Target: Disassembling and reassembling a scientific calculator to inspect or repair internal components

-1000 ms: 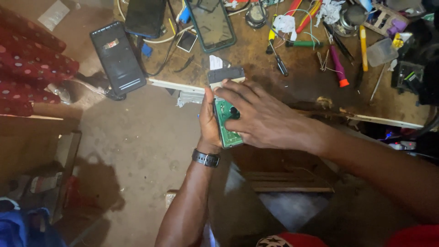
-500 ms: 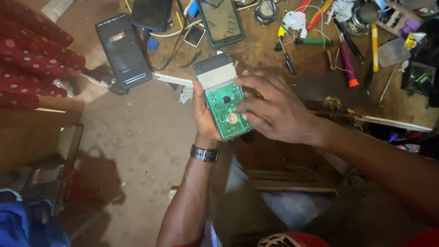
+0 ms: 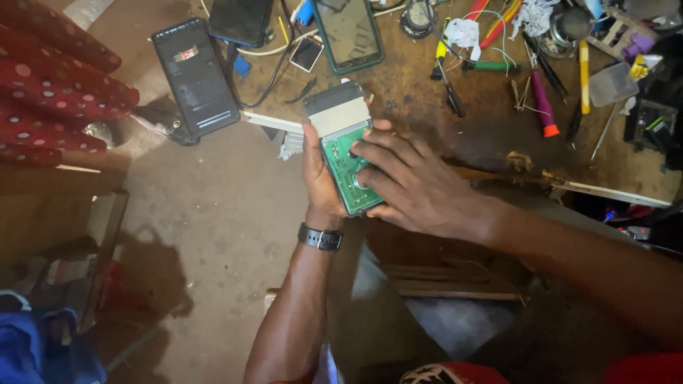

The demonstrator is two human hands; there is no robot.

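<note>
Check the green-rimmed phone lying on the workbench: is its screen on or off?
Off. The green-rimmed phone lies face up on the workbench, its glass dark with only pale reflections and no lit picture.

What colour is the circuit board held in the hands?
Green, with a grey block at its far end; circuit board, seen in the head view.

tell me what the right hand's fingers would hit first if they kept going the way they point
Right hand fingers point left across the green circuit board; going on, they would likely meet the left hand thumb at its edge, though depth is unclear.
</note>
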